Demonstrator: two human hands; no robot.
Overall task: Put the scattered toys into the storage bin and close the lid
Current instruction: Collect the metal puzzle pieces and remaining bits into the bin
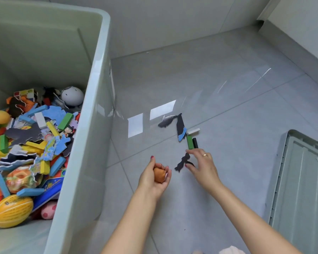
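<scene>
We see our right hand (203, 165) pinching a dark flat cutout (182, 163) on the floor, its long axis running toward the green block (189, 142) just beyond; our left hand (154, 176) cups an orange toy (158, 174), nearer the bin (92, 114).

No text can be read with certainty. Inside the storage bin (92, 99), a blue box (50, 189) carries a line of pale script lettering, too blurred to make out. A yellow oval ball (11, 210) beside it bears small dark print, also too small to read.
</scene>
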